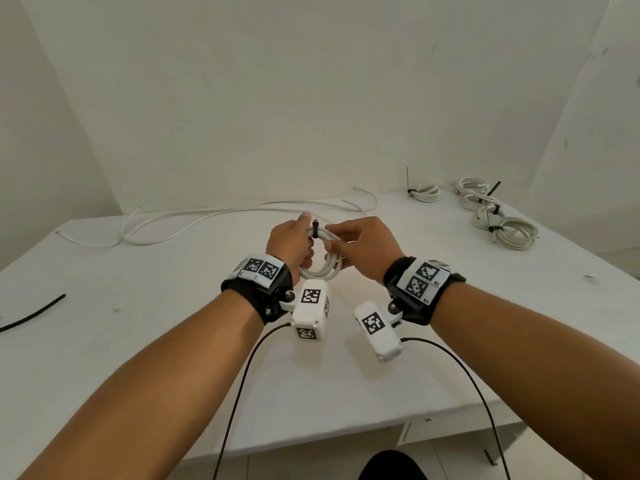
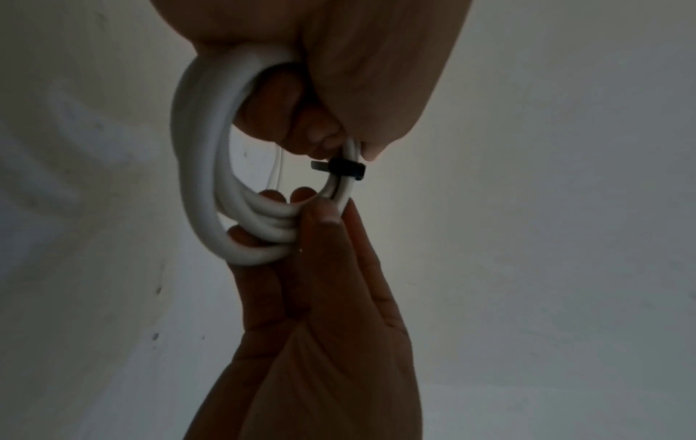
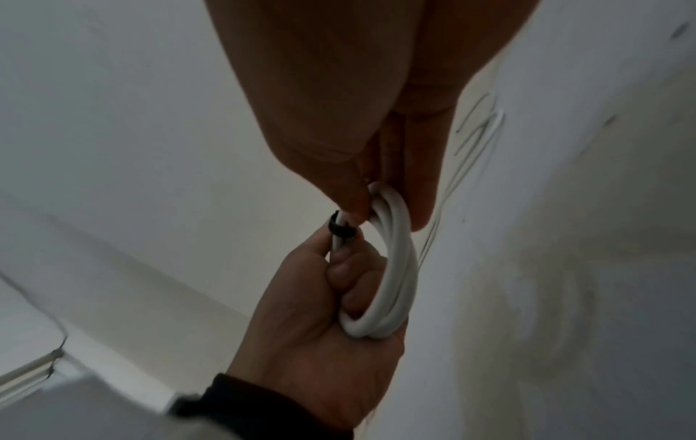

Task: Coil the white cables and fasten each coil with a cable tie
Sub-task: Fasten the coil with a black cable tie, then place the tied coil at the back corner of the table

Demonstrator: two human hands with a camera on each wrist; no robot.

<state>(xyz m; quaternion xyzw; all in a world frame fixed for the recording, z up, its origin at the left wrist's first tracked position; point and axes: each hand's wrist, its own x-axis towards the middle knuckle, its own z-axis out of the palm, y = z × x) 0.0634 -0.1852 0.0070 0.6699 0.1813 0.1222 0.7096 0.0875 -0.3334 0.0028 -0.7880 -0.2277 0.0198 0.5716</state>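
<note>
Both hands hold a white cable coil [image 1: 320,265] above the middle of the white table [image 1: 138,341]. A black cable tie [image 1: 315,231] wraps the coil's top strands. My left hand [image 1: 302,239] grips the coil's left side, with fingers curled through the loop [image 2: 196,143] just beside the tie [image 2: 341,170]. My right hand [image 1: 337,239] pinches the strands on the other side of the tie between thumb and fingers [image 3: 354,196]. In the right wrist view the coil [image 3: 399,268] hangs between both hands, and the tie [image 3: 340,228] sits just above the left thumb.
Long loose white cables [image 1: 207,216] lie along the table's back. Several tied coils [image 1: 512,233] sit at the back right, another [image 1: 427,192] nearer the wall. A loose black cable tie [image 1: 34,313] lies at the left edge. Black camera leads [image 1: 239,386] hang over the table's front edge.
</note>
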